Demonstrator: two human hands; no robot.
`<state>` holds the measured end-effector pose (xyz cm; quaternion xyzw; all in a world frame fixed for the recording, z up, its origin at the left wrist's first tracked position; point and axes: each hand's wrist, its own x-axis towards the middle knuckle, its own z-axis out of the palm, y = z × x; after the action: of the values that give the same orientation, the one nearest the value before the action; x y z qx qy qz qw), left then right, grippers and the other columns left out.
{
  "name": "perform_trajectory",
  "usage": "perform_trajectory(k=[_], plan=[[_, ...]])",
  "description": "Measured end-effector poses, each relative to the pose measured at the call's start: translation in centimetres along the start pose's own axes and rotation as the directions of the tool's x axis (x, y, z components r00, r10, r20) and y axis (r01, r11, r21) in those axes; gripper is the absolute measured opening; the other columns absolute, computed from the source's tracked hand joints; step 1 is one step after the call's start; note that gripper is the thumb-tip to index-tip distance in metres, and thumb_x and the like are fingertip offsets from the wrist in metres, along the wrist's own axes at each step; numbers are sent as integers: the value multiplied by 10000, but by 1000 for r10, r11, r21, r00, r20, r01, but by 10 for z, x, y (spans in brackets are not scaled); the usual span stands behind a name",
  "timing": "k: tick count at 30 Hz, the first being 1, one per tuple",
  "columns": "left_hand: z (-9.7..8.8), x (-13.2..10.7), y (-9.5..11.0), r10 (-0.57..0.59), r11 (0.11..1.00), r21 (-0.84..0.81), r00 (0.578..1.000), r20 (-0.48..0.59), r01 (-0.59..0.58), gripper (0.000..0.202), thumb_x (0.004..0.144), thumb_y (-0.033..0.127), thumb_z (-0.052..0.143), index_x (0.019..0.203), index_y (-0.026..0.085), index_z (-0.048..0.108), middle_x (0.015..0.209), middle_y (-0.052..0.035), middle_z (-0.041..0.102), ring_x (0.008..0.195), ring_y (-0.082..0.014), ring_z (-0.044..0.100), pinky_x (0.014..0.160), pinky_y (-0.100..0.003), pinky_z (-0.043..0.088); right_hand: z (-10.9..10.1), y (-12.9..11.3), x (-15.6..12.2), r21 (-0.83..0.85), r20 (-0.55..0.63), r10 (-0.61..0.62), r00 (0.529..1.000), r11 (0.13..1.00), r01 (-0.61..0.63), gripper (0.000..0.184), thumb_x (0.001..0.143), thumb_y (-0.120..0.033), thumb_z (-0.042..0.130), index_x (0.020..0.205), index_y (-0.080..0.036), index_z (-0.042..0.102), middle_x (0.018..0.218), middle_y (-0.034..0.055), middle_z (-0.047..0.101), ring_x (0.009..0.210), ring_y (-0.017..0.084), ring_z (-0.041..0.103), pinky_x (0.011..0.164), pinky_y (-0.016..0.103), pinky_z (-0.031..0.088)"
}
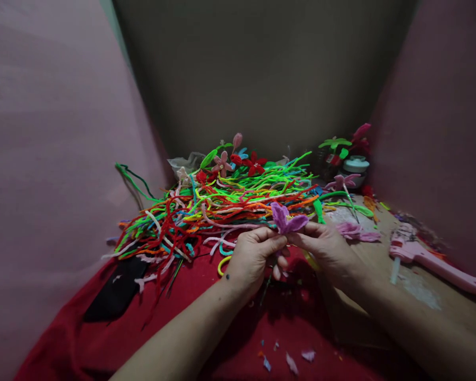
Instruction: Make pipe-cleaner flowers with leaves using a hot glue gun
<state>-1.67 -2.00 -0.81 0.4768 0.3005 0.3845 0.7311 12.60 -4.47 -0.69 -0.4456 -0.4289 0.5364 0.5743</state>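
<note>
Between my two hands is a purple pipe-cleaner flower [289, 221], its petals standing up above my fingertips. My left hand [257, 253] pinches it near its base from the left, with thumb and fingers closed. From the right, my right hand [321, 243] also pinches the flower, thumb and forefinger against its lower side. A thin dark stem [266, 290] hangs below my left hand. Just behind the hands lies a large heap of coloured pipe cleaners [246, 198] in green, red, orange, pink and yellow.
A pink glue gun [440, 264] lies on cardboard [365, 264] at the right, near pink petals [357, 232]. A lidded jar [356, 168] stands behind. Finished flowers [256, 164] rest on the heap. At left is a black flat object [115, 291]. Scraps [291, 364] dot the red cloth [222, 338].
</note>
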Motion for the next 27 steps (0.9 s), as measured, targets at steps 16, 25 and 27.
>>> perform_trajectory(k=[16, 25, 27], plan=[[-2, 1, 3, -99, 994, -36, 986, 137, 105, 267, 653, 325, 722, 643, 106, 570, 472, 8, 559, 299, -50, 442, 275, -145, 351, 5, 7, -9, 217, 243, 56, 968, 970, -110, 189, 760, -283, 637, 909, -169, 662, 606, 26, 664, 501, 150, 596, 501, 269, 490], [0, 1, 2, -145, 983, -95, 980, 140, 159, 257, 655, 308, 719, 665, 110, 556, 487, 25, 541, 302, -29, 405, 270, -133, 313, 16, 10, -13, 358, 180, 68, 981, 924, -130, 290, 706, -288, 684, 964, -163, 642, 515, -4, 635, 391, 140, 565, 430, 258, 488], [2, 0, 2, -131, 985, -102, 986, 100, 141, 252, 657, 295, 715, 678, 115, 540, 495, 33, 537, 306, -28, 404, 273, -131, 319, 16, 11, -14, 369, 188, 57, 981, 921, -124, 254, 708, -301, 679, 917, -159, 646, 510, -2, 628, 376, 136, 554, 415, 259, 480]])
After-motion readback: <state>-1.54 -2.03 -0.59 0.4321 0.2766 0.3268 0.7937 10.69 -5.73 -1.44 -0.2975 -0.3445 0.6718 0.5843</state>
